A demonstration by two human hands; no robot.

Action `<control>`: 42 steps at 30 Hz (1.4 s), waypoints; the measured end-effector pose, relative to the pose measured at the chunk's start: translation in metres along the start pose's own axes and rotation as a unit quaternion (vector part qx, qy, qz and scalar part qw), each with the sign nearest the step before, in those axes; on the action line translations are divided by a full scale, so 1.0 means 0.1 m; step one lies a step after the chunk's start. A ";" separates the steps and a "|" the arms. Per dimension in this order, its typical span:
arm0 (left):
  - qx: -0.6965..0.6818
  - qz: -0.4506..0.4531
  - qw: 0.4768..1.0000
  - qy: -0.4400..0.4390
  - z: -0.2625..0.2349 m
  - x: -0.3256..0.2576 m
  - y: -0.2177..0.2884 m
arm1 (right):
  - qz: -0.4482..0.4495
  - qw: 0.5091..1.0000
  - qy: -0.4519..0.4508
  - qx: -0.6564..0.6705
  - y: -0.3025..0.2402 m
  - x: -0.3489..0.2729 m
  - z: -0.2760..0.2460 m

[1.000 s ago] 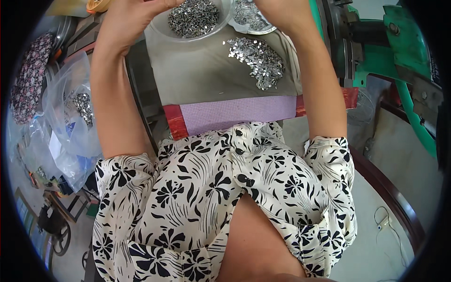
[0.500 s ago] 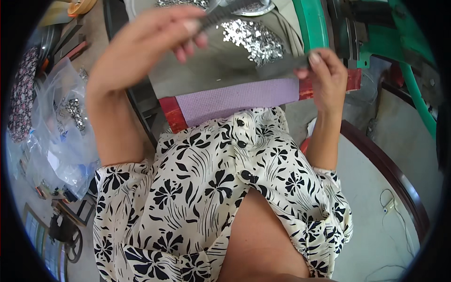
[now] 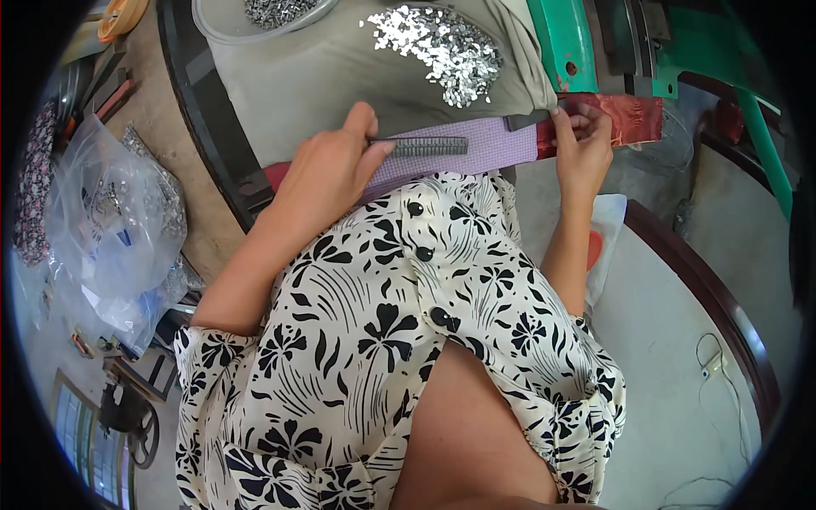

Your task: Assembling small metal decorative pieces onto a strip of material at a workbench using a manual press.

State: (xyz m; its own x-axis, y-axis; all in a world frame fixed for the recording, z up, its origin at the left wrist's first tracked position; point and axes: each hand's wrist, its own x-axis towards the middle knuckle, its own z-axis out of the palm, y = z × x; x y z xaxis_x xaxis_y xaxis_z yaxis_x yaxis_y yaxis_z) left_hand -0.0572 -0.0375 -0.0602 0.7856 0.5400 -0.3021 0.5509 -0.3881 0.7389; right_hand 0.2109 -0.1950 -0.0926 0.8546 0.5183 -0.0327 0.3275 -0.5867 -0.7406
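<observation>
My left hand (image 3: pixel 333 166) is closed on one end of a narrow dark grey bar with a row of ridges or slots (image 3: pixel 432 147). The bar lies level over a lilac woven mat (image 3: pixel 497 136) at the near edge of the work surface, pointing right. At the mat's right end my right hand (image 3: pixel 583 140) pinches a flat dark grey strip (image 3: pixel 525 121), whose far part sticks out leftward past my fingers. Beyond both hands, small shiny silver metal pieces (image 3: pixel 450 59) lie heaped on a grey-green cloth (image 3: pixel 297 93).
A clear plastic tub (image 3: pixel 223 34) with more metal pieces stands at the far left. Green machine parts (image 3: pixel 565 47) rise at the right, beside a red board (image 3: pixel 637 119). Plastic bags (image 3: pixel 110 229) sit at the left.
My left hand has come down from above the metal pieces to the lilac mat, bringing the ridged bar. My right hand has lowered its strip to the near edge. The view has shifted slightly.
</observation>
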 end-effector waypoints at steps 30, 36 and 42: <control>0.075 0.140 0.967 0.198 -0.15 0.49 -0.26 | -0.591 0.774 -0.029 0.227 -0.87 0.35 1.02; -0.024 0.098 0.971 0.215 -0.21 0.40 -0.29 | -0.610 0.770 -0.033 0.183 -0.82 0.28 1.08; 0.042 0.114 0.969 0.214 -0.19 0.44 -0.24 | -0.620 0.778 -0.036 0.091 -0.93 0.13 1.13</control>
State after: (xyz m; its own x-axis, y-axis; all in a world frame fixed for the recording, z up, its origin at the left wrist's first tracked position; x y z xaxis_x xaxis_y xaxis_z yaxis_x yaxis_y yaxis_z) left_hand -0.0416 0.0099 -0.0795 0.7115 0.6856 0.1539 0.4115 -0.5841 0.6996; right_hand 0.1461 -0.0634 -0.1003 -0.1001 0.6534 0.7504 0.8143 0.4872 -0.3156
